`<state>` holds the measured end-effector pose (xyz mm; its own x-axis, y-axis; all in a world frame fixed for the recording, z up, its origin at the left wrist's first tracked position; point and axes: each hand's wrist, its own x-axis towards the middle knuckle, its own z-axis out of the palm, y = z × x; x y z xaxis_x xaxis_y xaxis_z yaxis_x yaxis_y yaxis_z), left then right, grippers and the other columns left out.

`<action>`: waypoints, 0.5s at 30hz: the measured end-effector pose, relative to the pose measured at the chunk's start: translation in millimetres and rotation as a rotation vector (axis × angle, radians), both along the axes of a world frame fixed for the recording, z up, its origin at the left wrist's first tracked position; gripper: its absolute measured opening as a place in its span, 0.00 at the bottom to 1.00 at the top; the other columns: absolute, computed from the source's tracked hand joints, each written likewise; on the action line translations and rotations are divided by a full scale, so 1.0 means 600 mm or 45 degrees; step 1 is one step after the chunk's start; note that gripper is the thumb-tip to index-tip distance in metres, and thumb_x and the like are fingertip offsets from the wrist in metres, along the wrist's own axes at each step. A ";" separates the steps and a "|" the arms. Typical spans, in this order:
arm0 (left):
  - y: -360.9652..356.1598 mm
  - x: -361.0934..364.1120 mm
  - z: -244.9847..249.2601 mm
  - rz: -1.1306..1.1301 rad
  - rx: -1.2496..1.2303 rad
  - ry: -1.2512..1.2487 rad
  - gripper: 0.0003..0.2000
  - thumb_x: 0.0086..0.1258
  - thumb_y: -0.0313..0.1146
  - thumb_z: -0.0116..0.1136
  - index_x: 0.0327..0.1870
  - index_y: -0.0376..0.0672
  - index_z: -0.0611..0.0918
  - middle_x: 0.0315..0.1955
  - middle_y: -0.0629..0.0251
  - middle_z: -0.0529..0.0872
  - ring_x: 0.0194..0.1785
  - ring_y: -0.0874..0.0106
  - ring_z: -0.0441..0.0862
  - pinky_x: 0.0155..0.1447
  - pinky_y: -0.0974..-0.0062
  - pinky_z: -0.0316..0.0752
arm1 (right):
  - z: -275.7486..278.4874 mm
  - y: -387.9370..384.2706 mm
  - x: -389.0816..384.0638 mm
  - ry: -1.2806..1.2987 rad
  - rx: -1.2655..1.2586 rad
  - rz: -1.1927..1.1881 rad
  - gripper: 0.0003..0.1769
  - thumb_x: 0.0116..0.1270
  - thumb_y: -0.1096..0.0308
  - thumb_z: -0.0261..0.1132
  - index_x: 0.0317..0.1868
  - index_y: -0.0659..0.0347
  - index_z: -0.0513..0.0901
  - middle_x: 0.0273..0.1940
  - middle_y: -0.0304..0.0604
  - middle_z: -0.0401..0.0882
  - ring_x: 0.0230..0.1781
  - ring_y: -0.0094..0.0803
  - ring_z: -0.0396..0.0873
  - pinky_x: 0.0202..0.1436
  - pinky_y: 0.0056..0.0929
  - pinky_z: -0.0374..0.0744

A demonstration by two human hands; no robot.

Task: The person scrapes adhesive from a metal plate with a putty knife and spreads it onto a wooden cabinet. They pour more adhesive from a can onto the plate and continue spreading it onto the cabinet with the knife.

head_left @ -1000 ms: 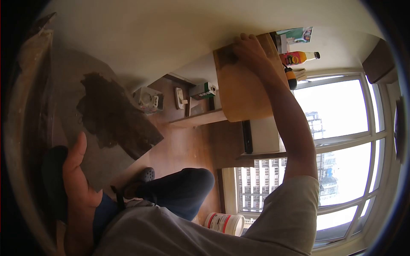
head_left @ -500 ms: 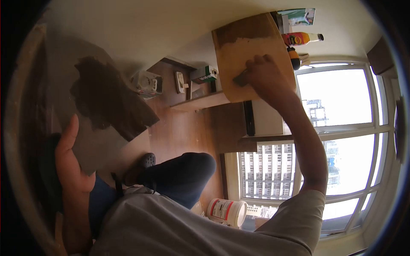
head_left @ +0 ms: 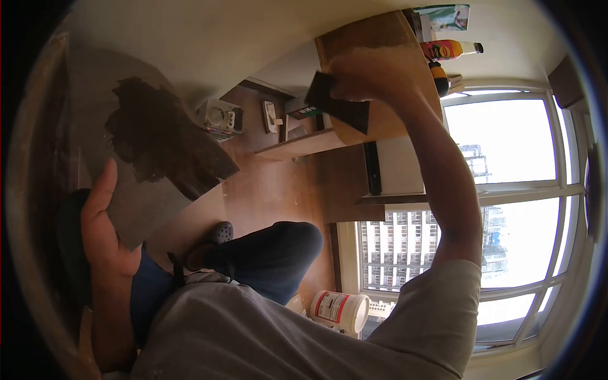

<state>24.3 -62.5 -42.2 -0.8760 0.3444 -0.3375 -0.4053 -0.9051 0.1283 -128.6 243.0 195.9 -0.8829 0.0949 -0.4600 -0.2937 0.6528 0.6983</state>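
Note:
My left hand (head_left: 109,231) grips the edge of a thin brown sheet (head_left: 168,212), its thumb on top and its fingers hidden beneath. A dark sheet or flat piece, partly coated with dark brown material (head_left: 152,136), forms the sheet's upper part. My right hand (head_left: 361,76) is closed on a dark flat blade (head_left: 339,104), held over the tan curved panel (head_left: 392,120). The blade's wide face is turned toward me and overlaps the panel's left edge. Where the blade is gripped is partly hidden by my hand.
Bottles (head_left: 443,49) stand beyond the panel, near a window (head_left: 500,139). A white bucket (head_left: 339,310) with a red-edged label sits low on the right. A clear container (head_left: 221,119) and a green-and-white box (head_left: 304,107) are near the wooden floor (head_left: 253,196).
My right hand has moved up and left across the panel, and the blade has turned so its broad face shows. My left hand keeps its hold on the sheet, nearly still.

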 end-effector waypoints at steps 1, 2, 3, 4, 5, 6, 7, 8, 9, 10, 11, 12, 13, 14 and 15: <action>-0.001 0.000 0.000 0.002 0.010 0.008 0.14 0.81 0.37 0.56 0.60 0.39 0.81 0.53 0.63 0.88 0.55 0.67 0.86 0.60 0.69 0.81 | -0.015 0.012 -0.010 -0.085 0.175 -0.121 0.16 0.60 0.58 0.71 0.44 0.59 0.89 0.40 0.49 0.89 0.43 0.46 0.88 0.46 0.47 0.82; -0.002 0.000 0.001 0.003 0.014 0.005 0.14 0.81 0.37 0.56 0.60 0.39 0.81 0.53 0.63 0.88 0.55 0.67 0.86 0.60 0.69 0.81 | -0.022 0.022 -0.018 -0.088 0.179 -0.119 0.16 0.60 0.58 0.71 0.44 0.59 0.89 0.40 0.49 0.89 0.43 0.46 0.88 0.46 0.47 0.82; -0.003 0.000 0.002 0.003 0.010 0.005 0.14 0.81 0.37 0.56 0.60 0.39 0.81 0.53 0.63 0.88 0.55 0.67 0.86 0.60 0.69 0.81 | -0.027 0.033 -0.023 -0.130 0.189 -0.087 0.17 0.58 0.58 0.72 0.44 0.60 0.89 0.40 0.50 0.89 0.43 0.47 0.88 0.45 0.47 0.83; -0.004 -0.001 0.002 0.002 0.004 0.006 0.14 0.81 0.36 0.56 0.60 0.39 0.81 0.53 0.63 0.88 0.55 0.68 0.86 0.60 0.69 0.81 | -0.034 0.048 -0.029 -0.171 0.198 -0.055 0.18 0.56 0.58 0.72 0.44 0.61 0.89 0.40 0.51 0.89 0.44 0.48 0.88 0.45 0.47 0.84; -0.003 -0.001 0.003 0.002 0.004 0.007 0.14 0.81 0.36 0.56 0.60 0.39 0.81 0.53 0.63 0.88 0.55 0.68 0.86 0.60 0.69 0.81 | -0.045 0.078 -0.042 -0.170 0.198 -0.055 0.18 0.56 0.58 0.72 0.44 0.61 0.89 0.40 0.51 0.89 0.44 0.48 0.88 0.45 0.47 0.84; -0.002 -0.002 0.004 0.016 0.006 -0.019 0.14 0.81 0.36 0.56 0.60 0.39 0.81 0.53 0.63 0.88 0.55 0.68 0.86 0.60 0.69 0.81 | -0.058 0.117 -0.064 -0.120 0.220 0.066 0.18 0.56 0.59 0.72 0.43 0.62 0.89 0.41 0.53 0.89 0.45 0.49 0.88 0.46 0.47 0.84; -0.001 -0.002 0.004 0.028 0.006 -0.048 0.14 0.81 0.36 0.56 0.60 0.39 0.81 0.53 0.63 0.88 0.54 0.68 0.86 0.60 0.69 0.81 | -0.056 0.134 -0.089 -0.098 0.228 0.127 0.18 0.56 0.60 0.71 0.43 0.63 0.89 0.41 0.53 0.89 0.45 0.50 0.88 0.47 0.47 0.84; -0.001 -0.002 0.004 0.029 0.005 -0.050 0.14 0.81 0.36 0.56 0.60 0.39 0.81 0.53 0.63 0.88 0.54 0.68 0.86 0.60 0.69 0.81 | -0.053 0.151 -0.113 -0.075 0.238 0.187 0.18 0.56 0.60 0.71 0.43 0.64 0.89 0.41 0.54 0.89 0.46 0.50 0.88 0.48 0.47 0.85; -0.002 -0.003 0.002 0.029 0.014 -0.053 0.14 0.81 0.36 0.56 0.60 0.39 0.81 0.53 0.63 0.88 0.54 0.68 0.86 0.60 0.69 0.81 | -0.047 0.155 -0.139 0.081 0.197 0.310 0.16 0.60 0.60 0.67 0.42 0.61 0.90 0.42 0.54 0.89 0.46 0.50 0.88 0.47 0.47 0.85; -0.002 -0.002 0.002 0.025 0.024 -0.055 0.14 0.81 0.36 0.56 0.60 0.39 0.81 0.52 0.63 0.88 0.54 0.68 0.86 0.60 0.69 0.81 | -0.039 0.164 -0.154 0.239 0.156 0.428 0.15 0.63 0.60 0.63 0.41 0.59 0.92 0.43 0.53 0.90 0.46 0.50 0.89 0.46 0.46 0.86; -0.003 -0.002 0.001 0.027 0.025 -0.057 0.14 0.81 0.36 0.56 0.60 0.39 0.81 0.52 0.63 0.88 0.54 0.68 0.86 0.60 0.69 0.81 | -0.009 0.151 -0.163 0.321 0.175 0.376 0.16 0.61 0.63 0.63 0.43 0.62 0.90 0.43 0.56 0.89 0.47 0.52 0.88 0.48 0.47 0.85; -0.004 -0.001 0.001 0.022 0.023 -0.051 0.14 0.81 0.36 0.56 0.60 0.39 0.81 0.52 0.63 0.88 0.55 0.67 0.86 0.60 0.69 0.81 | 0.026 0.134 -0.171 0.405 0.193 0.323 0.17 0.59 0.65 0.63 0.44 0.65 0.88 0.43 0.59 0.88 0.47 0.54 0.87 0.50 0.47 0.85; -0.005 -0.001 0.002 0.014 0.021 -0.043 0.14 0.81 0.36 0.56 0.60 0.39 0.81 0.52 0.63 0.88 0.55 0.67 0.86 0.60 0.69 0.81 | 0.048 0.141 -0.184 0.406 0.194 0.321 0.17 0.59 0.65 0.63 0.44 0.65 0.88 0.43 0.59 0.88 0.47 0.54 0.87 0.50 0.47 0.85; -0.003 -0.002 0.004 0.017 0.025 -0.037 0.14 0.81 0.36 0.56 0.60 0.39 0.81 0.52 0.63 0.88 0.55 0.67 0.86 0.60 0.69 0.81 | 0.071 0.148 -0.204 0.437 0.186 0.326 0.17 0.60 0.64 0.63 0.45 0.65 0.88 0.43 0.60 0.88 0.46 0.54 0.87 0.50 0.47 0.85; 0.000 -0.003 0.008 0.044 0.001 -0.064 0.14 0.81 0.36 0.56 0.59 0.39 0.81 0.52 0.63 0.88 0.54 0.67 0.86 0.60 0.69 0.81 | 0.086 0.134 -0.209 0.468 0.179 0.333 0.17 0.61 0.63 0.62 0.45 0.65 0.89 0.43 0.60 0.88 0.46 0.55 0.87 0.50 0.47 0.85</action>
<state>22.2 -62.7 -37.5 -0.8694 0.3146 -0.3810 -0.3797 -0.9188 0.1077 -254.2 323.2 247.7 -0.9873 -0.1134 -0.1112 -0.1525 0.4818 0.8629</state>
